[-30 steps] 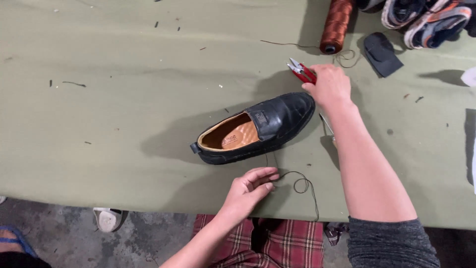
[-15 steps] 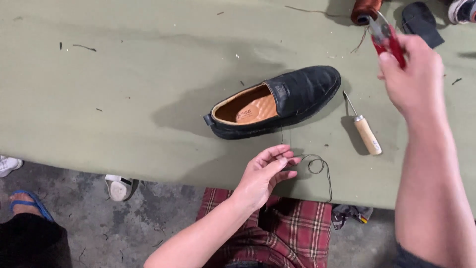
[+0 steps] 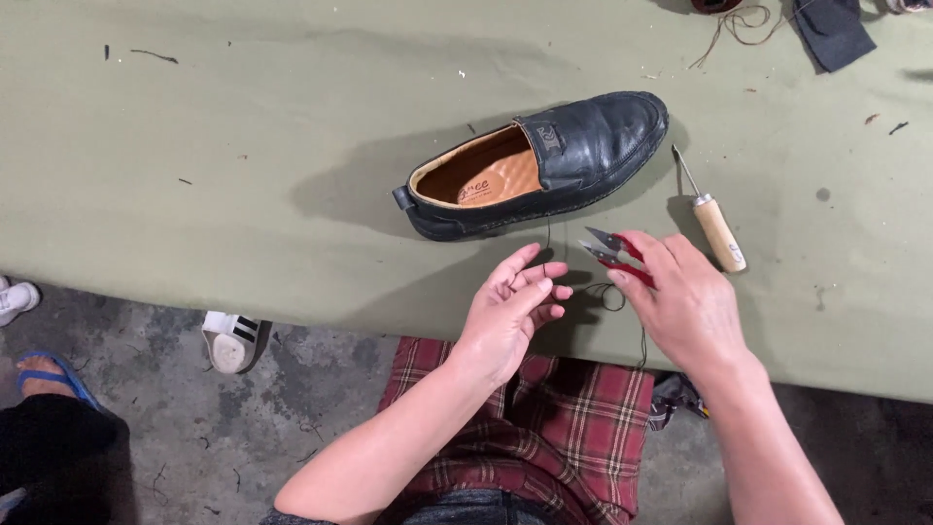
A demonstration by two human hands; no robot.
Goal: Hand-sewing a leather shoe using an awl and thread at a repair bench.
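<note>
A black leather loafer point(image 3: 544, 165) with a tan insole lies on its side on the olive-green table point(image 3: 243, 146). A dark thread point(image 3: 549, 238) runs from its sole down to my left hand point(image 3: 510, 311), which pinches the thread between thumb and fingers. My right hand point(image 3: 680, 301) holds small red-handled thread snips point(image 3: 612, 255), blades pointing left toward the thread, close to my left fingertips. The thread's slack loops point(image 3: 614, 297) on the table between my hands.
A wooden-handled awl point(image 3: 714, 224) lies right of the shoe. A dark cloth piece point(image 3: 831, 29) and brown thread point(image 3: 734, 24) sit at the top right. Below the table edge are a red plaid cloth point(image 3: 544, 437) on my lap, a white shoe point(image 3: 233, 340) and someone's foot in a blue sandal point(image 3: 49, 374).
My right hand took the red snips from the far side of the table, by the shoe's toe, and brought them down to the thread beside my left hand. The view also shifted.
</note>
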